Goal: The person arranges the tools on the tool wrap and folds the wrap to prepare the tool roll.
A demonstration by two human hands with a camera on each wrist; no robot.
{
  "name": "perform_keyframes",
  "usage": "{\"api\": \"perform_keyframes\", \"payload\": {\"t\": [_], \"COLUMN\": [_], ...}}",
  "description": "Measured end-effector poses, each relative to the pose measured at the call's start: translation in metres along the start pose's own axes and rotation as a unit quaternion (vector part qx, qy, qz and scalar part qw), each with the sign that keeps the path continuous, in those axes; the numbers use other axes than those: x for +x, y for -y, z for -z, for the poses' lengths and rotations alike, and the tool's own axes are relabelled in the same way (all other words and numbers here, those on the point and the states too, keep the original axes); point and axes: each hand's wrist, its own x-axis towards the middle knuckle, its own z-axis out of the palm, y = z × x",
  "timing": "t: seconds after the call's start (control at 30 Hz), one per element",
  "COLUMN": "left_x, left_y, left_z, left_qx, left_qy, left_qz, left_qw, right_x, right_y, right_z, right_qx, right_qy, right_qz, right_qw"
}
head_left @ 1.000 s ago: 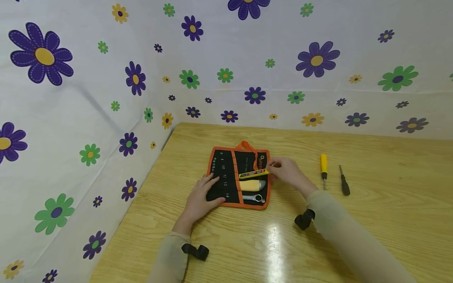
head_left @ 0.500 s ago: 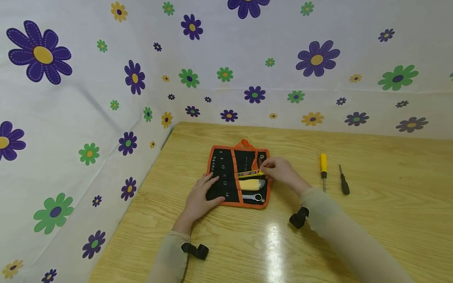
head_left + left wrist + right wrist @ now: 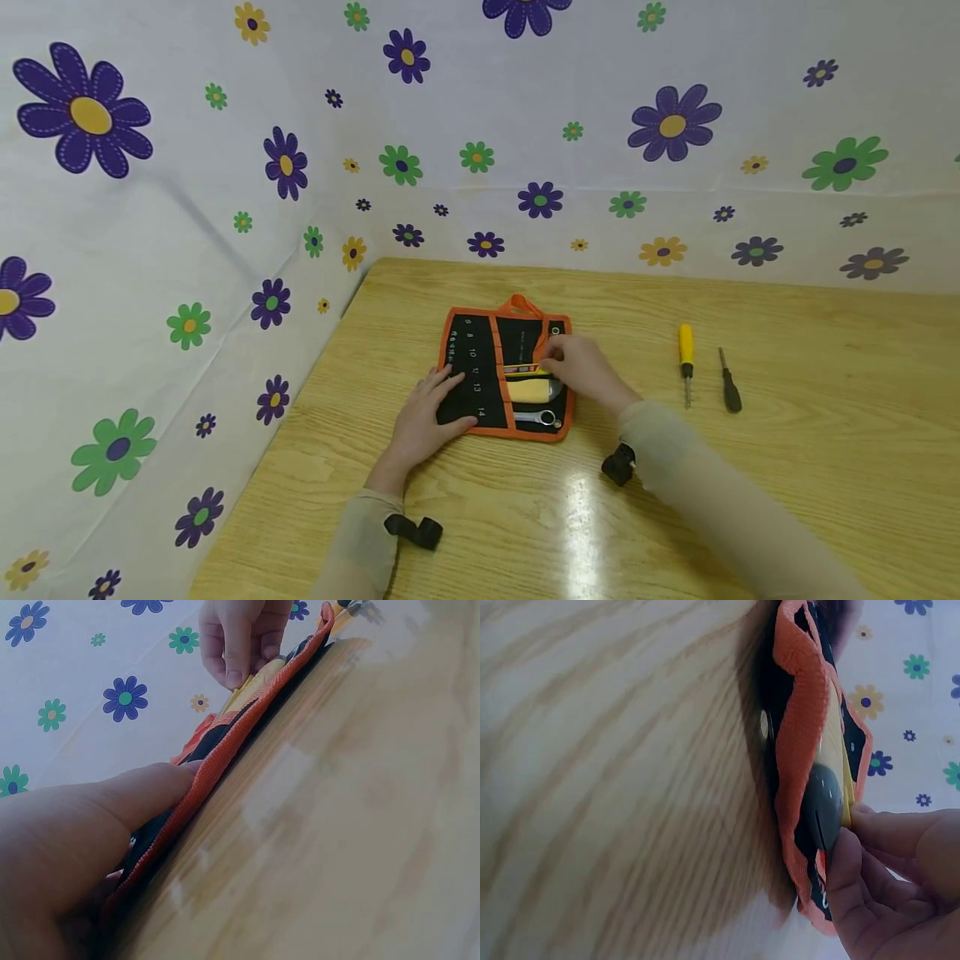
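Observation:
A black tool pouch (image 3: pixel 471 354) with orange edging and printed numbers lies unfolded on the table. My left hand (image 3: pixel 426 417) rests on its left part, fingers spread, thumb over the near edge. At the right part, my right hand (image 3: pixel 583 368) pinches the end of a flat yellow tool (image 3: pixel 521 369) with a red label between thumb and fingers. The yellow tool's other end is hidden in a pocket. Beside it sits a tool with a cream handle (image 3: pixel 529 391) and a grey rounded end (image 3: pixel 823 806). Nearest me in the pouch is a ring-ended wrench (image 3: pixel 534 418).
To the right of the pouch lie a yellow-handled screwdriver (image 3: pixel 686 346) and a small black-handled screwdriver (image 3: pixel 730 392). The wooden table (image 3: pixel 825 417) meets a flowered cloth wall (image 3: pixel 465 100) at the back and left. An orange strap (image 3: pixel 519 301) loops off the pouch's far edge.
My right hand has moved left over the pouch, and the yellow tool has slid deeper into its pocket. My left hand has stayed in place.

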Motion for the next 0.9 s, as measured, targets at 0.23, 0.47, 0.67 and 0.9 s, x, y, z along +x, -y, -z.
{"api": "perform_keyframes", "payload": {"t": [0.23, 0.47, 0.67, 0.9], "left_x": [0.000, 0.000, 0.000, -0.001], "left_y": [-0.001, -0.001, -0.001, -0.002], "left_z": [0.000, 0.000, 0.001, 0.002], "left_qx": [-0.002, -0.003, -0.005, -0.008], "left_qy": [-0.004, -0.005, -0.004, -0.004], "left_qz": [-0.002, -0.001, 0.001, 0.006], "left_qw": [1.0000, 1.0000, 1.0000, 0.9999], "right_x": [0.006, 0.012, 0.014, 0.018], "right_y": [0.006, 0.011, 0.019, 0.023], "right_z": [-0.008, -0.015, -0.018, -0.023], "right_qx": [-0.020, -0.026, -0.030, -0.029], "right_qy": [0.000, 0.007, 0.008, 0.018], "right_qz": [0.020, 0.022, 0.009, 0.017], "right_qw": [0.9996, 0.9994, 0.9995, 0.9993]}}
